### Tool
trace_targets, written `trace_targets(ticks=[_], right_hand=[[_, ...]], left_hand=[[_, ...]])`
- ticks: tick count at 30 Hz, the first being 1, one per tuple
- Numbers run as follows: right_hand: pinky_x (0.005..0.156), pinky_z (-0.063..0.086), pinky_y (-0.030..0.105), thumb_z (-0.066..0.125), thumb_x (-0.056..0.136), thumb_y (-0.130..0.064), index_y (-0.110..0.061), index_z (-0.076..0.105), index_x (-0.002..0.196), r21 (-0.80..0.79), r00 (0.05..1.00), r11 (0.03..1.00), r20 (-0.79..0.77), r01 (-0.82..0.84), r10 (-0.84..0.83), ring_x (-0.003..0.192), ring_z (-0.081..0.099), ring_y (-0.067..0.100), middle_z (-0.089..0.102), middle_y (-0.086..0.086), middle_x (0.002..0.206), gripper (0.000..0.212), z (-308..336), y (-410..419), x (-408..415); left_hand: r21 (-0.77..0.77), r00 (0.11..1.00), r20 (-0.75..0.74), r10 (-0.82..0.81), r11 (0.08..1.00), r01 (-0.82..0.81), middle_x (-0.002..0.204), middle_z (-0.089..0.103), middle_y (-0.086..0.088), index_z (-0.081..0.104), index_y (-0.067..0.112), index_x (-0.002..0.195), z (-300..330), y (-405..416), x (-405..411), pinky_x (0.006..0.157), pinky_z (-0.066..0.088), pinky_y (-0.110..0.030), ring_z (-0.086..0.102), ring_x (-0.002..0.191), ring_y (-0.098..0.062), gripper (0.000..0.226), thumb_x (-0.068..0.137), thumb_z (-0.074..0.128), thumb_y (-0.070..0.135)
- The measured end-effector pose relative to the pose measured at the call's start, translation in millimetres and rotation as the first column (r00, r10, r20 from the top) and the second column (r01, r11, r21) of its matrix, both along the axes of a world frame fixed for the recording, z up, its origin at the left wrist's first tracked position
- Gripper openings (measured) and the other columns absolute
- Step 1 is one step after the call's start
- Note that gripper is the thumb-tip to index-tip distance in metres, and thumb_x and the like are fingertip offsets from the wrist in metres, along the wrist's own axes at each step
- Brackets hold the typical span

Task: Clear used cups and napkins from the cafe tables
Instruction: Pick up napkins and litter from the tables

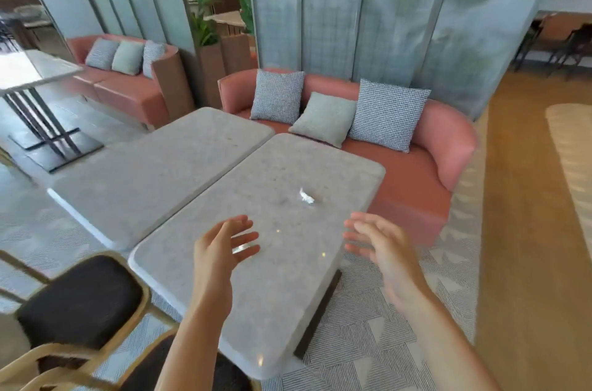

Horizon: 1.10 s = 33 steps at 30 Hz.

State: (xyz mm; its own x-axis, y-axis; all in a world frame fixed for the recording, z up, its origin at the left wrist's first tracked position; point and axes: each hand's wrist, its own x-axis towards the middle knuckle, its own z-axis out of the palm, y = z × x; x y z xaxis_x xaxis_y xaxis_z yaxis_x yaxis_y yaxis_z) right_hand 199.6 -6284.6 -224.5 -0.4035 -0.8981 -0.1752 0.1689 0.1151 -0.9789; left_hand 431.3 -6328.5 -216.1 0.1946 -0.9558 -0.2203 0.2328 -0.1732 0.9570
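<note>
Both my hands are up over the near end of the grey stone table (pixel 224 294), fingers spread and loose, holding nothing. My left hand (pixel 221 243) hovers over the tabletop itself. My right hand (pixel 381 246) hangs at the table's right edge, partly out over the patterned carpet (pixel 384 342).

The thing to clear is a small crumpled white napkin (pixel 307 197), or maybe a wrapper; the frame is too smeared to be sure. It lies on the same table, beyond my fingertips towards the pink sofa (pixel 416 173), roughly midway between the two hands and a bit nearer the table's right edge. Its long axis runs slantwise, from far-left to near-right. My right fingers look slightly nearer to it, so I judge the right hand the likelier one to reach, forward and a little leftward. Nothing stands between either hand and the napkin, just bare tabletop.

No cups show on this table. A second grey table (pixel 153 173) butts against it on the left, nothing readable on it. A dark-seated wooden chair (pixel 80 301) sits at the table's near left corner, clear of the reach. Three cushions (pixel 323 120) rest on the sofa behind the table. Another table (pixel 35 70) and sofa (pixel 128 86) stand well off to the left.
</note>
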Motion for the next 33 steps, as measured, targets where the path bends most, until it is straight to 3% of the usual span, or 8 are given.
trace_targets(ticks=[10, 14, 19, 22, 25, 27, 29, 33], right_hand=[[0.069, 0.061, 0.029, 0.069, 0.096, -0.01, -0.01, 0.074, 0.106, 0.168, 0.965, 0.95, 0.06, -0.263, 0.256, 0.09, 0.076, 0.023, 0.075, 0.013, 0.104, 0.012, -68, -183, -84], [0.06, 0.06, 0.025, 0.067, 0.095, -0.002, -0.003, 0.069, 0.114, 0.208, 0.928, 0.905, 0.054, -0.372, 0.369, 0.083, 0.07, 0.023, 0.071, 0.013, 0.1, 0.019, -88, -256, -94], [0.077, 0.06, 0.038, 0.063, 0.096, 0.002, -0.008, 0.064, 0.128, 0.335, 0.84, 0.801, -0.05, -0.496, 0.541, 0.091, 0.066, 0.023, 0.063, 0.015, 0.128, 0.034, -138, -316, -83], [0.09, 0.057, 0.047, 0.065, 0.092, 0.003, -0.008, 0.06, 0.134, 0.433, 0.728, 0.746, -0.25, -0.506, 0.638, 0.114, 0.064, 0.03, 0.059, 0.015, 0.137, 0.045, -167, -350, -69], [0.103, 0.044, 0.039, 0.067, 0.087, 0.003, -0.006, 0.06, 0.137, 0.522, 0.549, 0.7, -0.44, -0.487, 0.71, 0.118, 0.059, 0.033, 0.057, 0.022, 0.136, 0.051, -184, -368, -58], [0.107, 0.035, 0.028, 0.066, 0.087, 0.003, -0.007, 0.056, 0.142, 0.59, 0.438, 0.648, -0.478, -0.482, 0.761, 0.131, 0.053, 0.033, 0.048, 0.02, 0.144, 0.056, -194, -376, -52], [0.113, 0.032, 0.028, 0.063, 0.088, 0.002, -0.009, 0.051, 0.147, 0.627, 0.336, 0.608, -0.508, -0.487, 0.793, 0.137, 0.048, 0.033, 0.04, 0.017, 0.153, 0.061, -203, -388, -48], [0.112, 0.034, 0.03, 0.059, 0.091, 0.0, -0.017, 0.043, 0.154, 0.716, 0.147, 0.534, -0.53, -0.45, 0.835, 0.139, 0.043, 0.035, 0.023, 0.007, 0.165, 0.068, -218, -407, -46]], left_hand=[[0.22, 0.963, 0.065, 0.261, 0.938, -0.269, 0.1, 0.066, -0.019, 0.067, 0.0, 0.103, -67, -107, -64, 0.075, 0.058, -0.044, 0.067, 0.081, -0.034, 0.014, 0.103, 0.054, 0.004], [0.26, 0.929, 0.198, 0.314, 0.897, -0.359, 0.089, 0.064, -0.012, 0.066, 0.005, 0.102, -85, -140, -75, 0.062, 0.058, -0.035, 0.065, 0.074, -0.027, 0.017, 0.1, 0.051, -0.003], [0.375, 0.896, 0.391, 0.211, 0.852, -0.365, 0.089, 0.066, -0.016, 0.067, 0.001, 0.107, -123, -167, -56, 0.076, 0.058, -0.045, 0.064, 0.073, -0.028, 0.018, 0.096, 0.055, -0.005], [0.452, 0.841, 0.539, 0.042, 0.828, -0.331, 0.096, 0.068, -0.011, 0.07, 0.008, 0.109, -157, -194, -39, 0.082, 0.06, -0.044, 0.068, 0.083, -0.03, 0.021, 0.092, 0.062, 0.001], [0.496, 0.643, 0.737, -0.207, 0.812, -0.308, 0.132, 0.059, -0.012, 0.069, 0.016, 0.127, -190, -210, -21, 0.097, 0.048, -0.034, 0.066, 0.112, -0.032, 0.036, 0.091, 0.069, 0.012], [0.551, 0.557, 0.758, -0.339, 0.79, -0.269, 0.151, 0.042, -0.008, 0.062, 0.024, 0.137, -210, -218, -12, 0.099, 0.044, -0.032, 0.064, 0.117, -0.025, 0.045, 0.093, 0.069, 0.021], [0.598, 0.513, 0.744, -0.429, 0.769, -0.225, 0.161, 0.029, -0.008, 0.054, 0.028, 0.145, -228, -229, -6, 0.1, 0.045, -0.034, 0.064, 0.121, -0.025, 0.053, 0.094, 0.068, 0.026], [0.677, 0.497, 0.684, -0.534, 0.719, -0.16, 0.162, 0.024, -0.01, 0.05, 0.028, 0.151, -256, -235, -8, 0.099, 0.047, -0.036, 0.064, 0.119, -0.03, 0.06, 0.094, 0.069, 0.024]])
